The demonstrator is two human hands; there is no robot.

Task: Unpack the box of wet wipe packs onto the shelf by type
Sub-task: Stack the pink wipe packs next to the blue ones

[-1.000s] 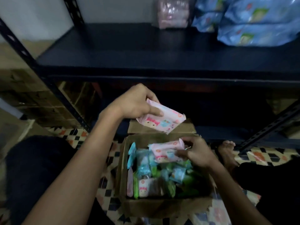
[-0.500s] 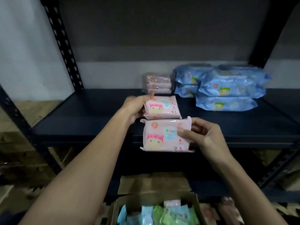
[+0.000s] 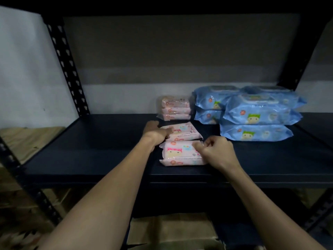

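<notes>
The right hand (image 3: pixel 217 152) has a narrow grip: its curled fingers (image 3: pixel 199 147) pinch the right end of the near pink pack (image 3: pixel 177 153). That pack lies flat on the shelf (image 3: pixel 90 152) close to the front edge, printed face up, its long axis running left to right along that edge, with the cartoon face toward its left half. The left hand (image 3: pixel 155 133) lies palm down with fingers closed over the left end of the far pink pack (image 3: pixel 185 133), holding it against the shelf. This pack sits just behind the near one, also flat and face up, its long axis turned slightly so the right end angles toward the front. Behind both, against the back wall, stands a small stack of pink packs (image 3: pixel 174 110) in clear wrap. To its right, large blue packs (image 3: pixel 255 114) are piled in two stacks, long sides facing forward.
</notes>
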